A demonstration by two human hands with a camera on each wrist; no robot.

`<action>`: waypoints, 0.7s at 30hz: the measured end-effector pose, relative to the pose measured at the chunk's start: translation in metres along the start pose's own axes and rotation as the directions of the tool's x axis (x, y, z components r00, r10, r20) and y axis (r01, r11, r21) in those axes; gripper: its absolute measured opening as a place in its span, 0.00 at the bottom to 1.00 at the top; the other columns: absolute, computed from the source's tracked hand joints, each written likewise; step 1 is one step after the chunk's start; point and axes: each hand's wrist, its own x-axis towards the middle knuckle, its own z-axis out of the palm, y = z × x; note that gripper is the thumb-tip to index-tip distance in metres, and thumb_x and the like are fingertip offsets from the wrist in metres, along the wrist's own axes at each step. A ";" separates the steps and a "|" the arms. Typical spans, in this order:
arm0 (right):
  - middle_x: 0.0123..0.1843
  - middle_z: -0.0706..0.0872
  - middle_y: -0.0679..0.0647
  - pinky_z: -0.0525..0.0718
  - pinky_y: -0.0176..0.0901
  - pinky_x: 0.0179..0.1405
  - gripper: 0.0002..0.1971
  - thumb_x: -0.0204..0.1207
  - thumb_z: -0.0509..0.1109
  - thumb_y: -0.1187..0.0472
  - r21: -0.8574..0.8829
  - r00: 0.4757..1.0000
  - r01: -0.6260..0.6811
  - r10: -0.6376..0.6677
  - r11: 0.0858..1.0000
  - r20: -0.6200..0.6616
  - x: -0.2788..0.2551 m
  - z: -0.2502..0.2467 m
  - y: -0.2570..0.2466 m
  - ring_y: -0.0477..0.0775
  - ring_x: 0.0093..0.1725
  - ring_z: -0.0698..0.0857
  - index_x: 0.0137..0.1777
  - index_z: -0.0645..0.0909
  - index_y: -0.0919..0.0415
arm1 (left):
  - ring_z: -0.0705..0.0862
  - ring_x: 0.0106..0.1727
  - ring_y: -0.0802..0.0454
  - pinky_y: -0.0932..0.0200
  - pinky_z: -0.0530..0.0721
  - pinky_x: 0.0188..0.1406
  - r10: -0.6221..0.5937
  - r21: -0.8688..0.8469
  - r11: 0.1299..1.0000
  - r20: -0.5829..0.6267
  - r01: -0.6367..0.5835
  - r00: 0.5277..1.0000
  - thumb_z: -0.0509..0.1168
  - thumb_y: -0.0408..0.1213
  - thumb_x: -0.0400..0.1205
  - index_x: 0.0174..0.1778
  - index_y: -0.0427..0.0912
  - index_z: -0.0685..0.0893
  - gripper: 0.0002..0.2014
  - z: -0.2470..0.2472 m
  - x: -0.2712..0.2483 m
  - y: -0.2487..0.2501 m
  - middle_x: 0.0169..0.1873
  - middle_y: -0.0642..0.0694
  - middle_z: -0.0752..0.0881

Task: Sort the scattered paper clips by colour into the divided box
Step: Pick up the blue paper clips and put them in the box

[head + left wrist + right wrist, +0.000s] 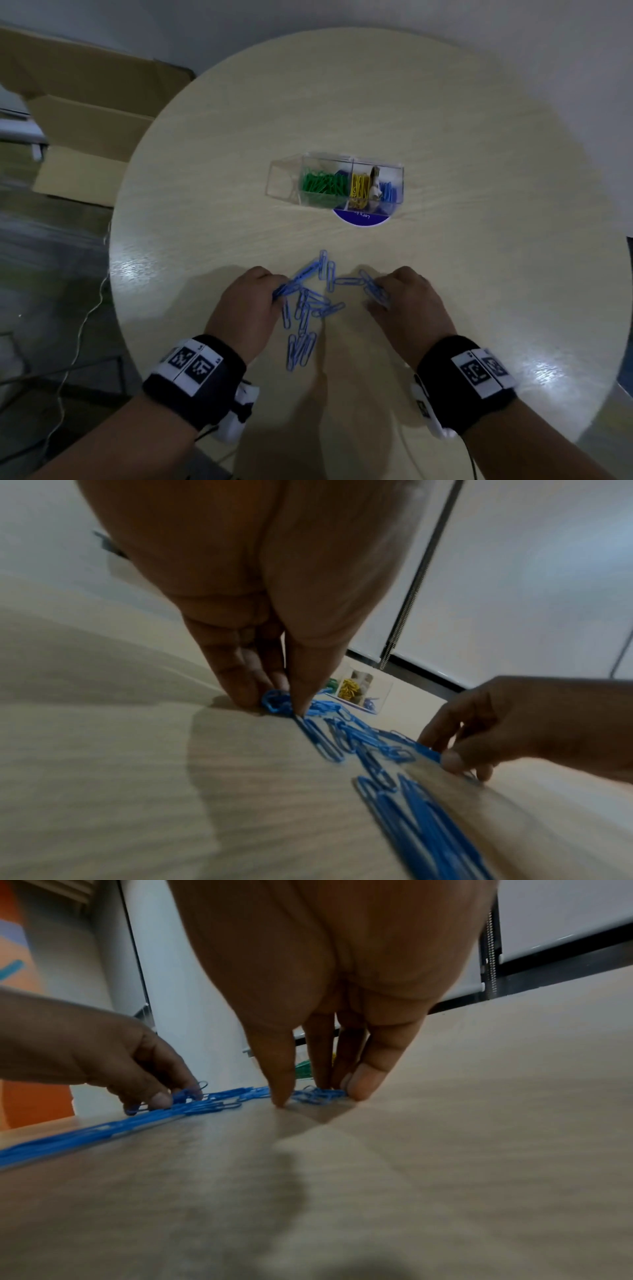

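Observation:
Several blue paper clips (308, 308) lie scattered on the round wooden table (479, 205) between my hands. My left hand (279, 296) pinches a bunch of them at the pile's left edge; thumb and fingers close on the clips (276, 702). At the pile's right end my right hand (376, 298) pinches a few blue clips (320, 1095) against the tabletop. The clear divided box (279, 181) stands further back, with green clips (322, 185), yellow clips (359, 188) and blue clips (388, 193) in separate compartments.
A purple round disc (361, 219) lies under the box's near side. A crumpled brownish scrap (375, 186) sits between the yellow and blue clips. Flattened cardboard (85, 113) lies on the floor to the left, and a cable (89, 315) hangs off the table's left edge.

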 end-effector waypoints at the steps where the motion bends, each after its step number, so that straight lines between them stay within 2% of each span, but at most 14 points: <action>1: 0.45 0.81 0.58 0.80 0.50 0.46 0.10 0.68 0.74 0.58 0.004 1.000 0.003 -0.003 1.000 0.010 -0.001 0.001 -0.001 0.67 0.46 0.82 0.49 0.86 0.57 | 0.83 0.47 0.46 0.55 0.80 0.48 -0.031 -0.025 0.999 -0.011 0.030 0.999 0.71 0.37 0.78 0.58 0.45 0.87 0.12 -0.001 0.000 0.000 0.45 0.48 0.83; 5: 0.42 0.82 0.58 0.80 0.50 0.43 0.05 0.69 0.72 0.62 0.073 0.998 -0.059 0.058 0.996 0.022 -0.006 0.004 -0.003 0.66 0.45 0.82 0.45 0.85 0.57 | 0.81 0.42 0.47 0.53 0.79 0.42 -0.057 0.007 0.998 -0.019 0.057 0.998 0.71 0.45 0.78 0.47 0.48 0.85 0.07 -0.005 -0.002 0.002 0.39 0.49 0.80; 9: 0.40 0.80 0.56 0.81 0.51 0.41 0.03 0.66 0.72 0.62 0.115 0.996 -0.091 0.089 0.989 0.022 -0.010 0.004 -0.001 0.65 0.43 0.82 0.39 0.82 0.56 | 0.81 0.43 0.48 0.53 0.80 0.43 -0.088 0.016 0.996 0.043 0.087 0.995 0.71 0.41 0.78 0.44 0.49 0.83 0.04 -0.004 0.000 0.001 0.39 0.52 0.77; 11: 0.39 0.82 0.56 0.79 0.50 0.41 0.02 0.68 0.71 0.61 0.075 0.996 -0.080 0.078 0.994 0.038 -0.013 0.002 -0.001 0.64 0.43 0.82 0.39 0.81 0.56 | 0.80 0.45 0.48 0.55 0.77 0.44 -0.097 0.020 0.995 0.068 0.096 0.993 0.71 0.40 0.77 0.43 0.50 0.81 0.05 -0.005 0.001 0.002 0.40 0.53 0.76; 14: 0.37 0.84 0.54 0.77 0.47 0.38 0.03 0.68 0.71 0.59 0.071 0.998 -0.067 0.066 0.995 0.024 -0.019 -0.002 0.002 0.62 0.42 0.83 0.40 0.80 0.54 | 0.79 0.45 0.48 0.53 0.77 0.41 -0.066 0.067 0.996 0.080 0.061 0.995 0.71 0.38 0.76 0.43 0.52 0.78 0.08 -0.006 -0.002 0.003 0.40 0.53 0.78; 17: 0.37 0.84 0.51 0.78 0.45 0.36 0.05 0.66 0.72 0.60 0.163 0.993 -0.113 0.117 0.980 -0.012 -0.020 -0.008 0.009 0.59 0.39 0.84 0.41 0.80 0.51 | 0.80 0.40 0.52 0.56 0.75 0.38 -0.069 0.007 0.998 0.078 0.069 0.995 0.72 0.39 0.76 0.42 0.57 0.76 0.11 -0.011 -0.002 0.008 0.37 0.56 0.79; 21: 0.35 0.87 0.46 0.84 0.47 0.36 0.09 0.65 0.74 0.62 0.324 0.979 -0.130 0.174 0.937 -0.110 -0.014 -0.028 0.020 0.49 0.36 0.85 0.40 0.79 0.48 | 0.83 0.33 0.62 0.56 0.82 0.38 -0.082 -0.186 0.979 0.021 0.084 0.996 0.74 0.43 0.76 0.41 0.59 0.80 0.09 -0.025 0.021 0.030 0.37 0.61 0.85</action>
